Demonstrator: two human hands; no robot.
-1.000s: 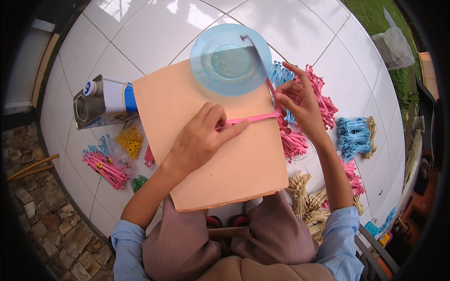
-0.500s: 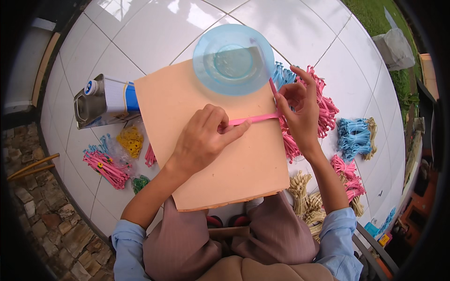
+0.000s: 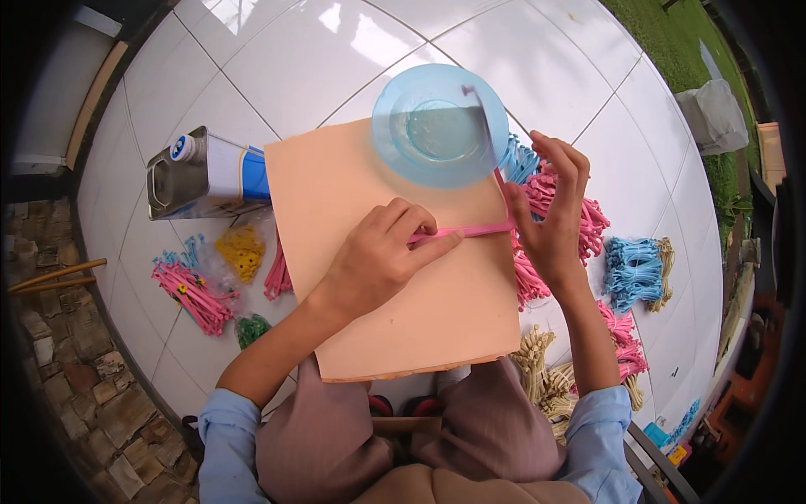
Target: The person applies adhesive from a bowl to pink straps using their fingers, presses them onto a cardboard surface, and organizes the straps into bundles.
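A flat pink strap (image 3: pixel 480 228) lies across a peach-coloured board (image 3: pixel 395 311) that rests over my lap. My left hand (image 3: pixel 378 248) is closed, pinching the strap between thumb and fingers above the board's middle. Beside the board's right edge is my right hand (image 3: pixel 550 214), its fingers spread and its thumb close to the strap, which bends upward there. From that bend a thin, darker length with a small knobbed end rises over a translucent blue plate (image 3: pixel 395 139). This plate sits on the board's far edge.
A metal can (image 3: pixel 210 178) with a white cap stands left of the board. Below it lie pink straps (image 3: pixel 191 294) and a bag of yellow pieces (image 3: pixel 241 252). Pink bundles (image 3: pixel 592 227), blue bundles (image 3: pixel 631 273) and cream bundles (image 3: pixel 537 357) lie on the right over white floor tiles.
My right hand's fingers have spread wider apart. The knobbed length over the plate has swung more upright. My left hand keeps its pinch on the strap, and the whole view has shifted slightly.
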